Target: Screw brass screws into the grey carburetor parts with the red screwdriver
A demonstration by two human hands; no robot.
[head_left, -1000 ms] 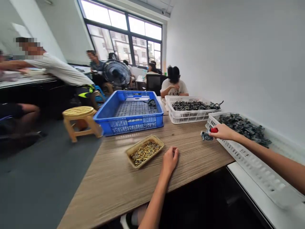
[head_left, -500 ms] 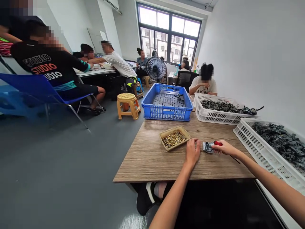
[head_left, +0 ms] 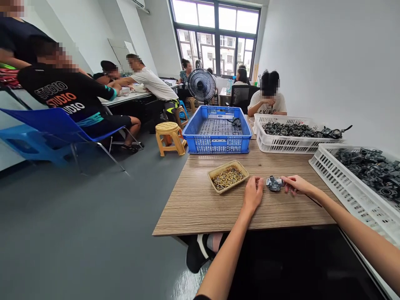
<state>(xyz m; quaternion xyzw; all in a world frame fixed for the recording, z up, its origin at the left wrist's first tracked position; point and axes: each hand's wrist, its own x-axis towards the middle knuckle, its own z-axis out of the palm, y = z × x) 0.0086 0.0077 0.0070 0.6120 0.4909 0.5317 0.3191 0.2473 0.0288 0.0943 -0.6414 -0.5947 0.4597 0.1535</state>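
Note:
On the wooden table lies a small grey metal carburetor. My right hand is closed at its right side, fingertips touching it. A screwdriver is tucked in that hand; its thin dark shaft sticks out under the wrist, and its handle is hidden by the fingers. My left hand rests on the table just left of the carburetor, apart from it, with fingers loosely bent and nothing visible in them. Beside its fingertips sits a beige tray of brass-coloured screws.
A blue crate with a dark part inside stands at the table's far end. Two white crates full of carburetors line the right side. A co-worker sits beyond them. A yellow stool is on the floor at left.
The red screwdriver handle, visible before over the carburetor, is now out of sight in my right hand. The carburetor shows more fully and looks turned. My left hand has hardly moved.

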